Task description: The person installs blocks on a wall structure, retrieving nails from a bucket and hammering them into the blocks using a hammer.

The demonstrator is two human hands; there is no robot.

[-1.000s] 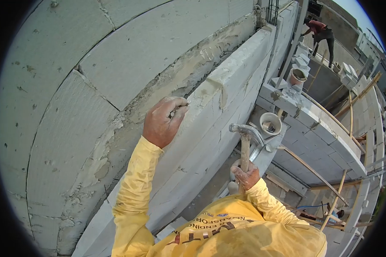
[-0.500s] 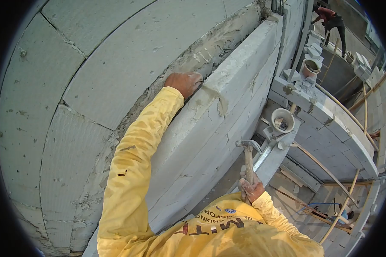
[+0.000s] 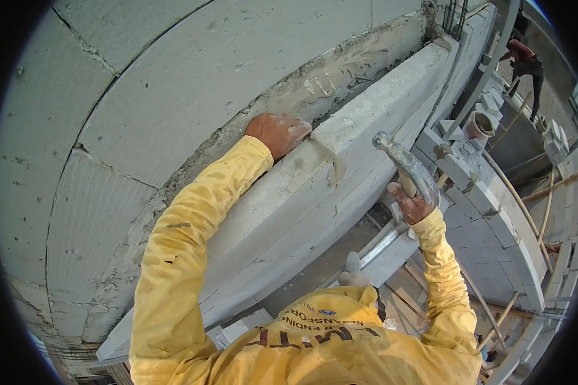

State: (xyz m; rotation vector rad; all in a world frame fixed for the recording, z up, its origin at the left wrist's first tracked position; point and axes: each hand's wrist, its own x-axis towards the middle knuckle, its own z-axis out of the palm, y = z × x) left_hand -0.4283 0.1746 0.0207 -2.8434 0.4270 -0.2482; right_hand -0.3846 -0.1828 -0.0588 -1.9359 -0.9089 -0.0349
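Observation:
In my right hand (image 3: 412,204) is a claw hammer (image 3: 407,163), raised above the lower wall; the fingers are closed round its handle and the metal head points up and left. My left hand (image 3: 278,133) is curled, knuckles up, against the top edge of a pale concrete block (image 3: 372,109). Its fingers go into the gap behind the block and are mostly hidden, so what they hold, if anything, does not show. Beside that hand, the block's top has a chipped, mortar-patched corner.
A tall block wall (image 3: 173,96) rises on the left, with rough mortar along the gap. Right and below are a mortar bucket (image 3: 480,125), a curved lower block wall (image 3: 494,205), bamboo poles (image 3: 508,186) and a metal bar (image 3: 382,247). Another person (image 3: 525,64) bends at the far right.
My right hand has lifted the hammer up and to the right, from close to my body to beside the block wall. My left hand stays at about the same spot on the block.

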